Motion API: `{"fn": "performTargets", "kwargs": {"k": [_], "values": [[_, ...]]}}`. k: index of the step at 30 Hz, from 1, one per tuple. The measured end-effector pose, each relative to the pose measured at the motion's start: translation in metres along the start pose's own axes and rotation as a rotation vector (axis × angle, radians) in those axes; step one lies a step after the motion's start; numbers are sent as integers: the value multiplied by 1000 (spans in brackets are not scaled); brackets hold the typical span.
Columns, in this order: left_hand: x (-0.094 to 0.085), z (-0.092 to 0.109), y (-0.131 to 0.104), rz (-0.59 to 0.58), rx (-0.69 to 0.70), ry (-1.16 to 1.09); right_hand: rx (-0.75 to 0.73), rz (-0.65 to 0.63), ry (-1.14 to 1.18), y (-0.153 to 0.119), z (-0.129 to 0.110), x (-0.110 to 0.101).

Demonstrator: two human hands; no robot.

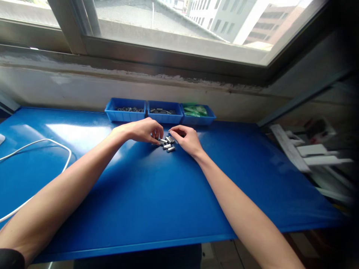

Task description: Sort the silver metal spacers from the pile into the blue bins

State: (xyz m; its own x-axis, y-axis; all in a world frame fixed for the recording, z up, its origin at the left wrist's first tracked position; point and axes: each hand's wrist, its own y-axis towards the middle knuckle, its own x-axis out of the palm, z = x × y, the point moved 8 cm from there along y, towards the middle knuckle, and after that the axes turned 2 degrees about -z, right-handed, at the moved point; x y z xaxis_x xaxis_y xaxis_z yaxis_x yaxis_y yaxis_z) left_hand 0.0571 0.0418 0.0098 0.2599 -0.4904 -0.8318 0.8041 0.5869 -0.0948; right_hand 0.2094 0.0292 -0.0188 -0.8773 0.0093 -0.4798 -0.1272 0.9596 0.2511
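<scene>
Several small, shiny metal pieces (171, 148), short and bar-shaped, lie in a loose pile on the blue table (157, 198). My left hand (143, 130) is at the left side of the pile with its fingers curled and its thumb against the nearest pieces. From the right, my right hand (187, 140) reaches to the far side of the pile, thumb and forefinger pinched together. Whatever either hand holds is too small or too hidden to make out.
Behind the hands, against the wall, stand three blue bins: the left bin (126, 116) and middle bin (165, 118) hold small metal parts, the right bin (199, 120) green plastic bags (195, 111). A white cable (67, 158) loops across the table's left side.
</scene>
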Motion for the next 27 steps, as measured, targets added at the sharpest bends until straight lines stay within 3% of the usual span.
{"fn": "performTargets", "kwargs": {"k": [12,27], "values": [[-5,4,-4,24,15,-64,-14,-11,-2,1,-1,1],[-25,7,-13,185,-8,-639,-4,-35,29,1,2,3]]}}
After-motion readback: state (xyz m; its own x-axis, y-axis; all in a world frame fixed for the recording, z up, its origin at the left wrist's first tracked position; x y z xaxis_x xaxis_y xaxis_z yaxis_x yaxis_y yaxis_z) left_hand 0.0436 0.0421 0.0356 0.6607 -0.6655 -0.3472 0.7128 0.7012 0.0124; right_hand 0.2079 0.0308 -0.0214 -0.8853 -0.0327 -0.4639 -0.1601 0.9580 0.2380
